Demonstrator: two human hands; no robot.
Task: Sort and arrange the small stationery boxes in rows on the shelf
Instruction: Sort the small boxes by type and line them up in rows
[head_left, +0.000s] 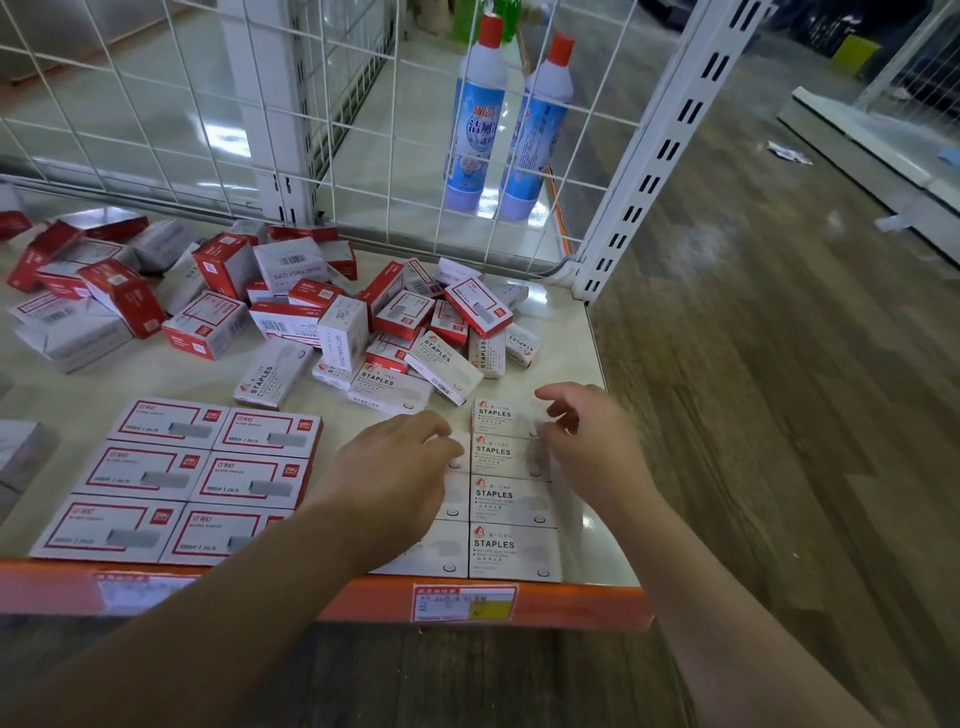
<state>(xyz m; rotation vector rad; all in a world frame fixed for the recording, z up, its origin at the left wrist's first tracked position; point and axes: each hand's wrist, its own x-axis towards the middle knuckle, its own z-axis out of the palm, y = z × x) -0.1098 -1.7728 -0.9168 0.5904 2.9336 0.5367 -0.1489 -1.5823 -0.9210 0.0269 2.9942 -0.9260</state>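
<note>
White "STAPLES" boxes (511, 499) lie flat in two neat columns near the shelf's front right. My left hand (400, 462) rests over the left column, hiding most of it. My right hand (587, 431) hovers at the right column's far end, fingers curled beside the top box (501, 415); neither hand clearly grips a box. Red-framed staple boxes (197, 478) sit in a tidy two-column block at the front left. A loose jumble of red and white boxes (322, 312) covers the back of the shelf.
The shelf (582, 343) has an orange front rail with a price label (465, 603). A white wire grid (208, 130) backs it. Two blue cleaner bottles (498, 119) stand behind the grid. Wooden floor lies to the right.
</note>
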